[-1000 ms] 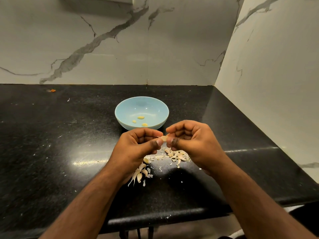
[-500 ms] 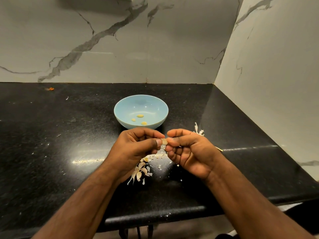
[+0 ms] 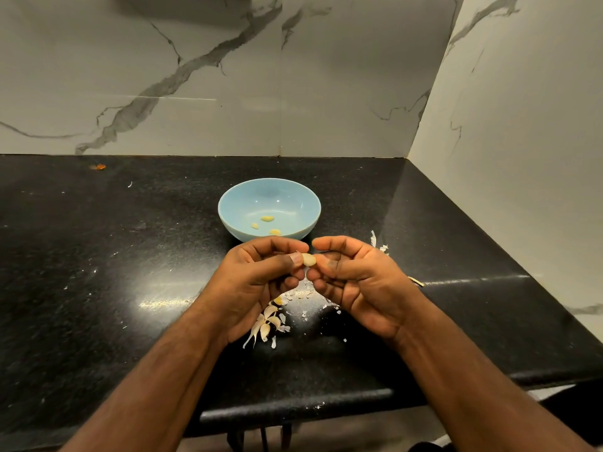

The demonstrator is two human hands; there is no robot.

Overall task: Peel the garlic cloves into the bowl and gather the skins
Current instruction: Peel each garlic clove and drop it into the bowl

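A pale clove point(image 3: 308, 259) is sitting pinched between the left thumb and the right fingertips, just in front of the bowl point(image 3: 235, 203). The light blue bowl is standing upright, holding three small peeled cloves point(image 3: 267, 218). Papery skins point(image 3: 268, 322) are lying scattered below the hands.

Black countertop point(image 3: 98, 288), marble walls point(image 3: 163, 76)

A single wide-angle head view looks forward and down from close above the hands point(image 3: 308, 282), both forearms running up from its bottom edge, facing across the black table point(image 3: 98, 272) to the marble walls point(image 3: 195, 76) beyond them.
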